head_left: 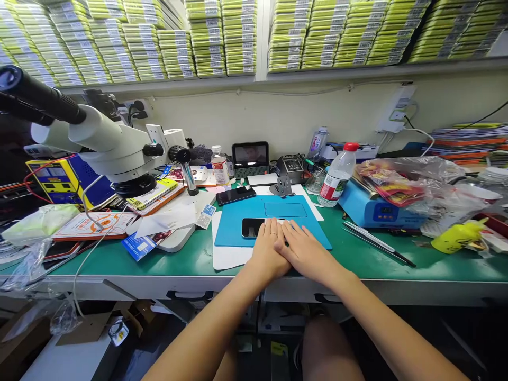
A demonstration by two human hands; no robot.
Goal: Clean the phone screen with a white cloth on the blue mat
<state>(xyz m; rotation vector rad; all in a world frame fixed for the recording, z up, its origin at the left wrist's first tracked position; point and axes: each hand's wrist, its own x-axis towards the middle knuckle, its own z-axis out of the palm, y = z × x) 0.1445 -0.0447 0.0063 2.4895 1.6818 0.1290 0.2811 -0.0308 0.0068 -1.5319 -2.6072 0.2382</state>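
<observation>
Both of my hands lie flat on a blue work mat [238, 219] in the middle of the green bench. My left hand [268, 248] has its fingers stretched out over the right end of a black phone [251, 227] that lies on the mat. My right hand [305, 248] lies flat beside it, and its thumb side overlaps the back of my left hand. Neither hand holds anything. A second dark phone [235, 195] lies just behind the mat.
A white microscope [99, 140] stands at the left over papers and cards. A water bottle [336, 174], a blue heating plate [371, 210], plastic bags [416, 182], tweezers [377, 242] and a yellow bottle [456, 237] crowd the right. Stacked boxes [238, 37] fill the shelf above.
</observation>
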